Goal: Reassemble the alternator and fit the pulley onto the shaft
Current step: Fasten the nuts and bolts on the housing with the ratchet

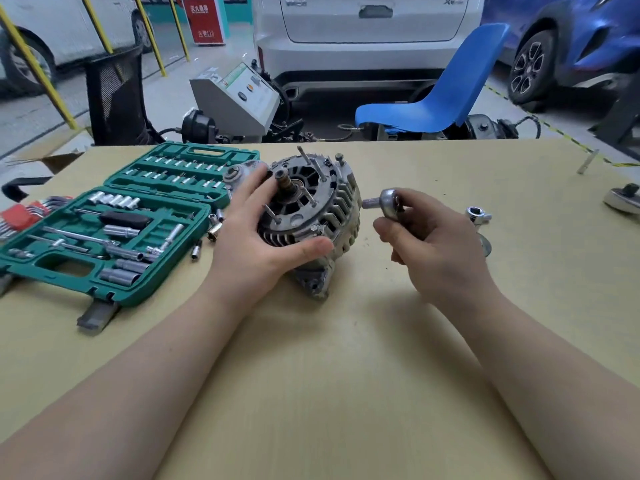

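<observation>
A grey alternator [322, 206] lies tilted on the tan table, its rear face with the bare shaft and several long studs turned towards me. My left hand [256, 233] grips its left and lower rim, thumb under the housing. My right hand [429, 247] holds a ratchet wrench [389, 202] whose socket points left and meets the alternator's right side. A metal disc [485, 245], possibly the pulley, peeks out behind my right hand; I cannot tell for sure.
An open green socket set case [114, 223] lies at the left, with loose sockets [213, 230] beside it. A small socket adapter [477, 215] sits right of my hand. Another ratchet [623, 199] and a bolt [587, 161] lie far right. Blue chair [433, 98] beyond the table.
</observation>
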